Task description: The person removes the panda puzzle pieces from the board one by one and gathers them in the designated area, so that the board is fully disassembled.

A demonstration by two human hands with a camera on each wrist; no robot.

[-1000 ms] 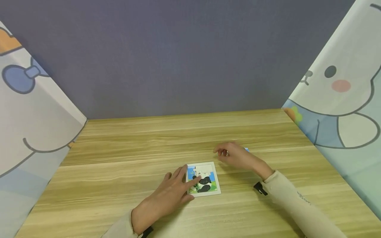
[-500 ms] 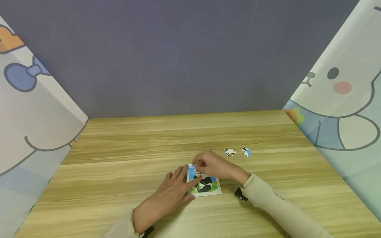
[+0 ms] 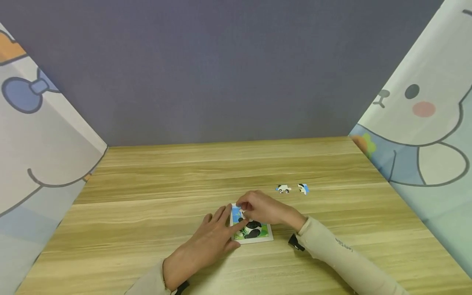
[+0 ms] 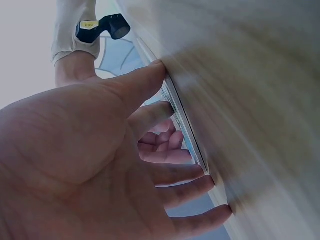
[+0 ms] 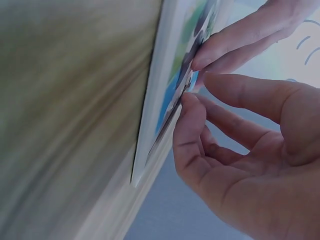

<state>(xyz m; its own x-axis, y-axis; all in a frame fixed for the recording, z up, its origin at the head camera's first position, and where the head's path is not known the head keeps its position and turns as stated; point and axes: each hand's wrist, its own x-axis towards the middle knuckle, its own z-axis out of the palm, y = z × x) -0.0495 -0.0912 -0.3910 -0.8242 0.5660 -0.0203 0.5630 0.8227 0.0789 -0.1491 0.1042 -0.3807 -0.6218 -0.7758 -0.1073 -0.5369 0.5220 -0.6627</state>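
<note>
Nearest the viewer, the left hand (image 3: 206,243) lies with fingers extended and spread, gripping nothing: one finger reaches over the panda puzzle (image 3: 253,231), the others touch the left edge of its white frame (image 3: 258,240), thumb at the near corner. Progress, as far as visible: the near part of the picture, dark panda body over green, appears filled and flush; most of the far part is covered by the right hand and its fill cannot be confirmed. Judged from the two loose pieces further off, the assembly is well advanced but unfinished. The puzzle lies flat on the worktop (image 3: 166,184), directly beneath the fingers of the right hand (image 3: 268,209), which are bent, tips at its far-left area; the right wrist view puts the index fingertip against the picture surface, thumb tip close by. Whether they pinch a piece: cannot tell. Farther out, beyond the right hand and apart from each other, lie a panda-eye piece (image 3: 284,188) and, to its right, a blue-and-white piece (image 3: 303,189).
</note>
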